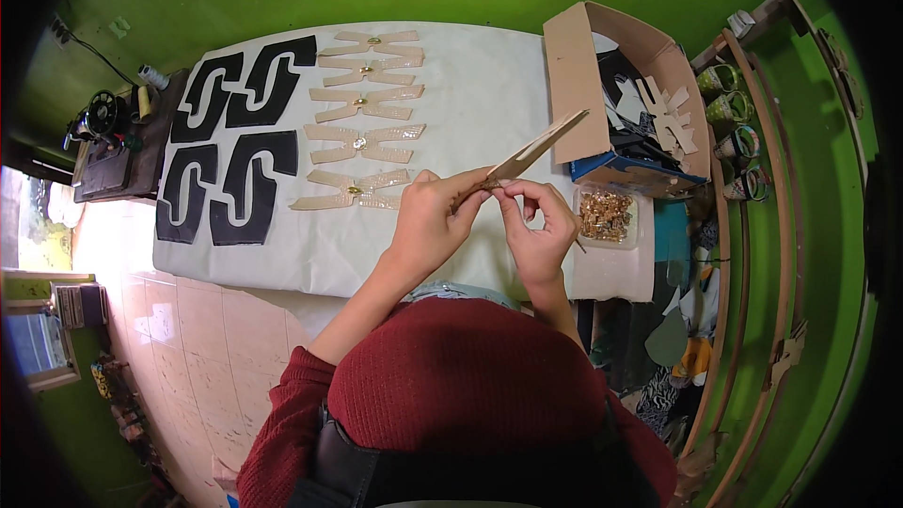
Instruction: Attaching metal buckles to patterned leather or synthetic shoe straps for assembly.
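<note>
Both hands grasp one beige strap piece (527,155) above the table (470,85): the left hand (428,216) pinches its lower end, and the right hand (536,221) grips it just beside. The strap's far end slants toward the cardboard box (574,85). A tub of gold buckles (606,216) sits below the box. Finished straps (362,141) lie left of the box.

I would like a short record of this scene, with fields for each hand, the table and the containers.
left hand: left hand grips the beige forked leather strap piece
right hand: right hand pinches the same piece at its lower end
table: white covered table with five beige straps with gold ornaments in a column, four black curved cut-outs at left
containers: open cardboard box of cut pieces; clear tub of gold fittings
</note>
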The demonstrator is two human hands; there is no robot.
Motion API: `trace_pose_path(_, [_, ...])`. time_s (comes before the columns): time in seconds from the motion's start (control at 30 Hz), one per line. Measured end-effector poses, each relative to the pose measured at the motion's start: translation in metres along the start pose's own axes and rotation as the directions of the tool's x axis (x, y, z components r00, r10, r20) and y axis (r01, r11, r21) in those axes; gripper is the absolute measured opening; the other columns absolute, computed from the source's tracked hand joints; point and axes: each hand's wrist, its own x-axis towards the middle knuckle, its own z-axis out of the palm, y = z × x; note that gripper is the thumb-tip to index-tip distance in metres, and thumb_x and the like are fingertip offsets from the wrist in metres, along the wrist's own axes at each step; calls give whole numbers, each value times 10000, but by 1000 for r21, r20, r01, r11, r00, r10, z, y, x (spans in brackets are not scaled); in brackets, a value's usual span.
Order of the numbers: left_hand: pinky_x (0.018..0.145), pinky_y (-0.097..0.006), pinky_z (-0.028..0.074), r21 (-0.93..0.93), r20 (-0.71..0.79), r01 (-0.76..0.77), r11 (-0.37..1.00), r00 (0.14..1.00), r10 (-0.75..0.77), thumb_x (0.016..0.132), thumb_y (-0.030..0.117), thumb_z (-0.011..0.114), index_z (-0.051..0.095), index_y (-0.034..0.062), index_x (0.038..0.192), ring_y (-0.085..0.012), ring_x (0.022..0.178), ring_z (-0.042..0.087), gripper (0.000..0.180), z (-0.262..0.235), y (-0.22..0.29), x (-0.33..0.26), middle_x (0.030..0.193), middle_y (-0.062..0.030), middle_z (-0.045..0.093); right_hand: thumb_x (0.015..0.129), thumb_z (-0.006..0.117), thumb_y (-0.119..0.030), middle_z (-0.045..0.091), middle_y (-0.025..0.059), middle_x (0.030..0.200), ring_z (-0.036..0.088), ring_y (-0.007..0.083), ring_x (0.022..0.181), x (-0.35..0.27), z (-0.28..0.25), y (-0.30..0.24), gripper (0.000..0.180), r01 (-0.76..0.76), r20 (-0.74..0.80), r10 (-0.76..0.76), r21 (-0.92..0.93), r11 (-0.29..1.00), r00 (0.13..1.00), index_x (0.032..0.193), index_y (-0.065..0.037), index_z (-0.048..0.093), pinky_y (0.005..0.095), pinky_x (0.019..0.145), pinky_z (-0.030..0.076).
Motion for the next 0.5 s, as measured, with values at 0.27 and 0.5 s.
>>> trace_pose_path(0.27, [564, -287, 380, -104, -10, 60, 993, 998, -62, 759, 21, 643, 674, 65, 1014, -206, 469, 462, 261, 0, -2, 7, 617, -128, 587, 690, 730, 23, 667, 38, 759, 458, 117, 518, 4, 4, 0, 152, 19, -7, -19, -30, 999, 1000, 785, -39, 629, 229, 475, 371])
trace_pose_path(0.5, [549, -269, 412, -104, -99, -50, 993, 994, 40, 764, 6, 619, 663, 33, 1003, -180, 489, 496, 245, -5, 13, 11, 659, -122, 621, 692, 738, 16, 650, 47, 760, 493, 122, 550, 12, 5, -5, 174, 41, -63, -40, 27, 999, 997, 827, -32, 640, 230, 507, 400])
